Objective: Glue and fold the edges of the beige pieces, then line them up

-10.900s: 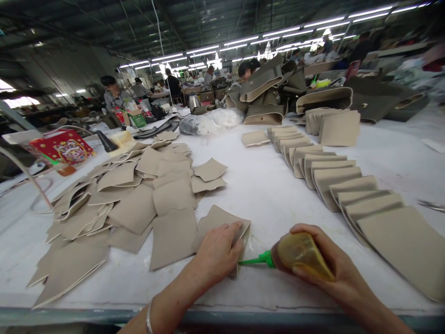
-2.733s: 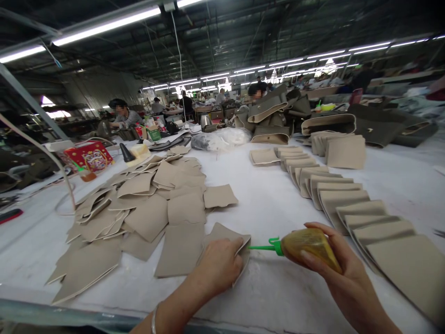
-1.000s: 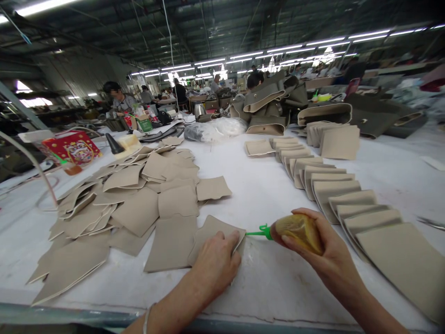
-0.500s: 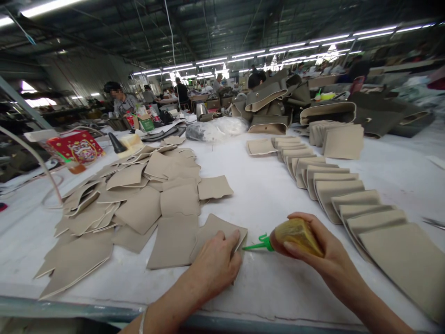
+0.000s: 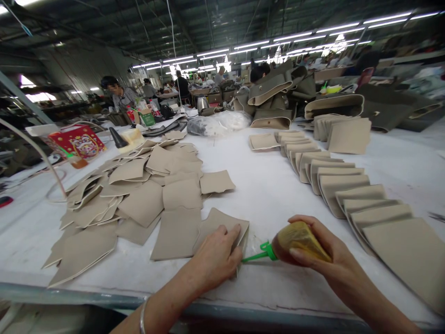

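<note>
My left hand lies on a beige leather piece near the front edge of the white table, fingers curled over its right edge and lifting the top layer. My right hand is wrapped round a yellow glue bottle. The bottle's green nozzle points left, and its tip is at the piece's right edge, just beside my left fingers.
A loose heap of beige pieces covers the table's left half. A fanned row of folded pieces runs along the right. Olive bags are stacked at the back. A red box stands far left. Other people work behind.
The nozzle tip has travelled along the piece's right edge, from its far corner down toward me. My left hand has stayed on the piece throughout. The camera has shifted a little.
</note>
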`<state>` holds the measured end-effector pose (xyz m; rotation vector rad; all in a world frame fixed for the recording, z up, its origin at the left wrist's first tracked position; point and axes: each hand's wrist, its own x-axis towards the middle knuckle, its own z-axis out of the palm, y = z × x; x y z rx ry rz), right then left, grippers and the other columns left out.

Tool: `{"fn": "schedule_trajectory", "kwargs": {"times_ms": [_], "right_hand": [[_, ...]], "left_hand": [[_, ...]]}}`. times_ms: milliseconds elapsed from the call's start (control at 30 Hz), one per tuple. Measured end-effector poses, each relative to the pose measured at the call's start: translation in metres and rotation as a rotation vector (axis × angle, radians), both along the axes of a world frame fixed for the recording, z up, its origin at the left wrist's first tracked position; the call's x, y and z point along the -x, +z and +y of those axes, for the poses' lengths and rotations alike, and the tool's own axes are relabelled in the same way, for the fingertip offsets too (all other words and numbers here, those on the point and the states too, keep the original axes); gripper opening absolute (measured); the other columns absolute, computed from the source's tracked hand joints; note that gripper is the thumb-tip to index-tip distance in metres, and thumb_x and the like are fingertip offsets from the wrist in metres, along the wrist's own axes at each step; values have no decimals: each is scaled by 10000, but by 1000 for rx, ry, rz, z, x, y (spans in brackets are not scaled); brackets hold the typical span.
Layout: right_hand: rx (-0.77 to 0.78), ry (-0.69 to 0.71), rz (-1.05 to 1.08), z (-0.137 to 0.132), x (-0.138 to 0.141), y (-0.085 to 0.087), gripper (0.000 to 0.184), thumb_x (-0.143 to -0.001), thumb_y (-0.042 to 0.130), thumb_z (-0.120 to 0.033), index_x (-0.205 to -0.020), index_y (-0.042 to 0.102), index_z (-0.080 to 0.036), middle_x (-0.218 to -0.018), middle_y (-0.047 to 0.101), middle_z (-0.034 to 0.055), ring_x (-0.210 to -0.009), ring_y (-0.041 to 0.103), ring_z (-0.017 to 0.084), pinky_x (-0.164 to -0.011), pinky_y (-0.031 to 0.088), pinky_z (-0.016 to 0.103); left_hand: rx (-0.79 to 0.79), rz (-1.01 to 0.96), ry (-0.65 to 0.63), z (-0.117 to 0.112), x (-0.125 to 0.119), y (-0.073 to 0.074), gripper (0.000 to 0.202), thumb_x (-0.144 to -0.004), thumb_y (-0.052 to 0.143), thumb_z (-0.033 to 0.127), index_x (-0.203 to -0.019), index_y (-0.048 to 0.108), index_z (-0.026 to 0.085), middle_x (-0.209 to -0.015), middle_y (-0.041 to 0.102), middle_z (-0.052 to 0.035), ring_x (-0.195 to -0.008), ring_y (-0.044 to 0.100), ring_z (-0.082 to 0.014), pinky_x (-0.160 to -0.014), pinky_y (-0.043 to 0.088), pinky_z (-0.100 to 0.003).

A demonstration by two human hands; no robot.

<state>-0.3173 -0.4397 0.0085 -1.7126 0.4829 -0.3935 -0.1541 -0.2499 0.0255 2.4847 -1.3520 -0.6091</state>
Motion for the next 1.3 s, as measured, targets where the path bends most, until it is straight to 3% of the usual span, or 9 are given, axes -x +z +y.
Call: {"fn": "schedule_trajectory", "kwargs": {"times_ms": [100,233,667,833,1300], "right_hand": [[13,-40,-5,3,0,2,531,-780,735,-479,-1187,474,-259,-941,619,10,-855,598,249,-781,450,331],[-12,62,11,3,3,-2,517,-790,721,-483,-1185,475,-257,-948,605,12,-850,592,243,-765,461,324],[-15,-35,-12,8,4,-6,520,-770,737,-457,-1179,494,-244,-924,616,16,-839,604,249,-760,469,326],[-126,45,13,7,7,-6,521,-776,717,-471,-1180,477,-245,-884,611,17,-820,592,252,-735,470,336],[31,-14,-40,2,6,-12,499,-781,743,-446,-1183,509,-266,-937,611,3,-826,600,226,-730,481,287]], "left_hand": [[-3,9,-1,0,1,1,521,-925,323,322,-1424,425,217,-1005,580,-95,-916,605,-261,-829,471,-361],[-6,20,7,1,2,0,525,-939,321,351,-1440,407,218,-1030,573,-95,-926,601,-257,-838,466,-356],[2,48,22,2,4,-3,532,-952,331,373,-1451,390,197,-1085,548,-104,-979,584,-252,-892,451,-346],[-15,52,22,3,5,-4,526,-958,332,369,-1460,369,220,-1116,540,-100,-984,579,-241,-912,440,-333],[-21,54,24,0,6,-4,536,-957,335,377,-1464,367,203,-1131,531,-108,-1007,577,-250,-938,435,-344]]}}
